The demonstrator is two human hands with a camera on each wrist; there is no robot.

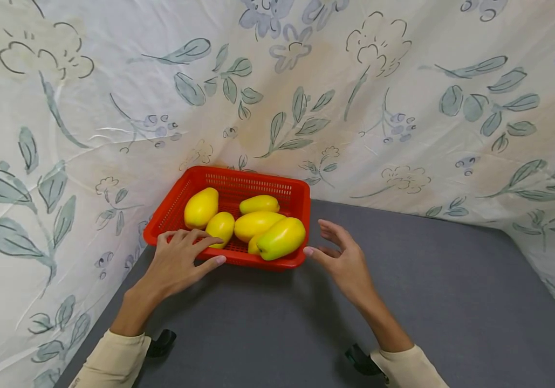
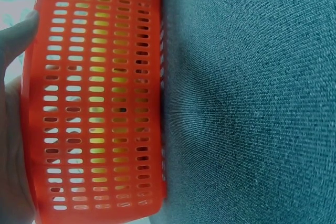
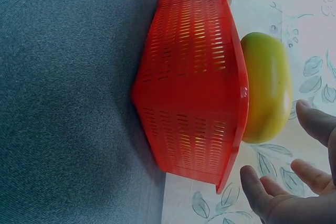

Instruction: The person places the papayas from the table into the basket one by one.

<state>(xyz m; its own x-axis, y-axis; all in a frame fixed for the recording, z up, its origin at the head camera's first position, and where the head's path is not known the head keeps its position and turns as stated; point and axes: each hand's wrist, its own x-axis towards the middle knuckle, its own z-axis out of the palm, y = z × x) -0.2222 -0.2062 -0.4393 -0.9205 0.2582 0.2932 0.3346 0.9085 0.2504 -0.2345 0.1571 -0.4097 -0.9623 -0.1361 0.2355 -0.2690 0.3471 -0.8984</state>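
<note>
A red plastic basket (image 1: 301,205) holds several yellow mango-like fruits, among them one with a green end (image 1: 282,238) at the right front corner. My left hand (image 1: 178,262) lies over the basket's front left rim, fingers reaching inside and thumb against the rim's outer side, holding it. Its index fingertip overlaps a small yellow fruit (image 1: 222,223) in the head view. Beside the right front corner hovers my right hand (image 1: 346,264), fingers spread and gently bent, with nothing in it. The right wrist view shows a gap between these fingers and the basket wall (image 3: 184,87).
The basket stands on a dark grey tabletop (image 1: 432,280). A floral cloth (image 1: 379,108) hangs behind the table and along its left side, close to the basket's back and left edges. Black wrist straps (image 1: 162,343) show beside the sleeves.
</note>
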